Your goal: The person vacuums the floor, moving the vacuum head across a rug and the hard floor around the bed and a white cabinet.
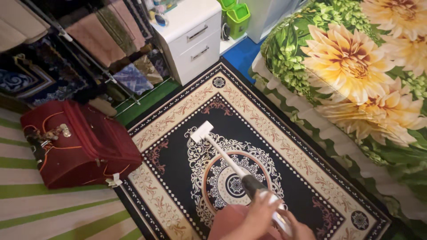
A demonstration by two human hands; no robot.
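Both hands, left hand [262, 213] and right hand [297, 230], grip the stick vacuum [231, 164]; judging by the head's central position, steady, overlapping strokes toward the rug [267, 124] edges suit.

Two bare hands, the left hand [262, 213] and the right hand [297, 229], show at the lower frame edge, without rings, watch or gloves; a dusty-pink garment [227, 222] lies just behind the left fingers.

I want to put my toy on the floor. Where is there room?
The rug is bare between the vacuum head and the bed, and the striped mat is bare below the red suitcase. It is crowded by the clothes rack and the white drawers.
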